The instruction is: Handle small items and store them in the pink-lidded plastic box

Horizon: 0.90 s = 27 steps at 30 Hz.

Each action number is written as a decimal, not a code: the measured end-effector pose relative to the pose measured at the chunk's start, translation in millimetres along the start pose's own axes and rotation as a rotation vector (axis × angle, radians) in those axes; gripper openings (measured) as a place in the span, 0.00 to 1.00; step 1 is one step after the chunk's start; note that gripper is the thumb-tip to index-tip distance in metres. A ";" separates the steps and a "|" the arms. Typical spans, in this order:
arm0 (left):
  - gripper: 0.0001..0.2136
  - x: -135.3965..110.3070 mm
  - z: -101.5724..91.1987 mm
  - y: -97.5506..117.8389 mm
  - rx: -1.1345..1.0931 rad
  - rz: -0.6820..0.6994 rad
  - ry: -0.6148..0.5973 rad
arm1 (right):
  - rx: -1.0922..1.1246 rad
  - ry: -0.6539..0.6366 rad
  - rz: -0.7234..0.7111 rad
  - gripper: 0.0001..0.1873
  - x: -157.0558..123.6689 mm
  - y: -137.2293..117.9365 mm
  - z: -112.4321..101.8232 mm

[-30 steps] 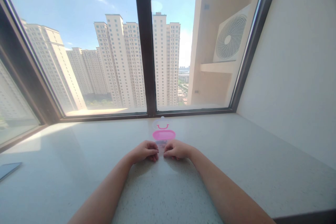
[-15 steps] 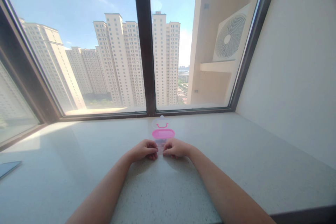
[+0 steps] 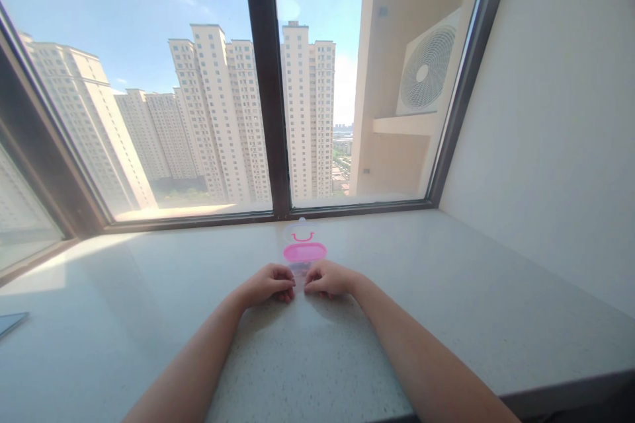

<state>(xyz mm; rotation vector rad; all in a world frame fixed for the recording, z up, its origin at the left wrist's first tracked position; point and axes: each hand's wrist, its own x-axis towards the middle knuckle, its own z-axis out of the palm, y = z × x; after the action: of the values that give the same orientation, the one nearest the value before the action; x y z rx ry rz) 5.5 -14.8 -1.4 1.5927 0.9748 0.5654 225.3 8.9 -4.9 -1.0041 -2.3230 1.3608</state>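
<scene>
The left hand (image 3: 270,283) and right hand (image 3: 327,279) each pinched the near edge of the clear pouch (image 3: 304,252), which lay flat on the tabletop (image 3: 149,317), seemingly unopened.

Both our bare forearms run from the lower edge of the frame up toward centre, converging. Our left hand (image 3: 268,284) and right hand (image 3: 330,279) sit knuckles-up just below mid-frame, fingers curled in, the two sets of fingertips nearly meeting.

A pale speckled stone ledge (image 3: 149,304) is flooded by bright daylight from a tall dark-framed glass window (image 3: 258,79), faint shadows are cast beneath the left hand (image 3: 268,283) and right hand (image 3: 330,279), and edges are bowed by wide-angle distortion.
</scene>
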 end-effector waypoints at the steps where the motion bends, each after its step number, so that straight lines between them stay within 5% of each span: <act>1: 0.13 0.0 0.1 0.4 0.003 0.000 0.000 | 0.000 -0.001 0.000 0.10 -0.1 0.0 -0.1; 27: 0.15 0.7 -0.4 0.8 0.004 -0.004 -0.005 | -0.041 0.000 -0.015 0.10 -1.3 0.1 -0.9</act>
<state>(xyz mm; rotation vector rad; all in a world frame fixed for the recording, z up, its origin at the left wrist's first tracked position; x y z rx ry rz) 5.8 -14.0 -0.6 1.5954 0.9753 0.5567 226.7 8.7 -4.3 -0.9970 -2.3622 1.3129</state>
